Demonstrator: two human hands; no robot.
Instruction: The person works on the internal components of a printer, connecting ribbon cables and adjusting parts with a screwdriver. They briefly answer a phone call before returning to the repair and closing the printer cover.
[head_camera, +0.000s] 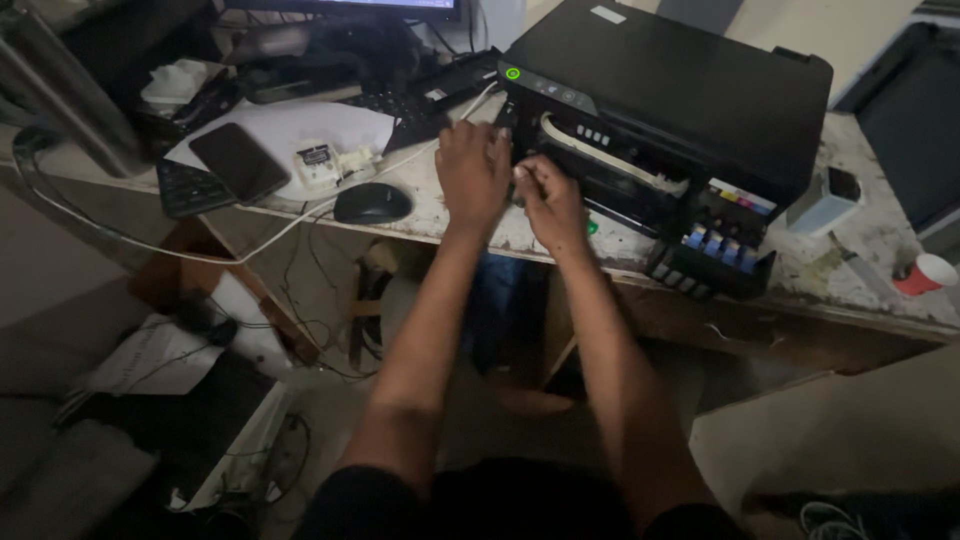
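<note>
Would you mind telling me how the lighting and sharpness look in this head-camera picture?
Head view: dim overall and slightly soft; both hands, left hand and right hand, look a little blurred at the black printer; its green indicator light glows brightly; the space under the desk lies in deep shadow.

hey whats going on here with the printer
A person has both hands at the front of a black printer on a worn desk. The left hand and right hand are at its open front slot. A mouse and phone lie to the left.
</note>
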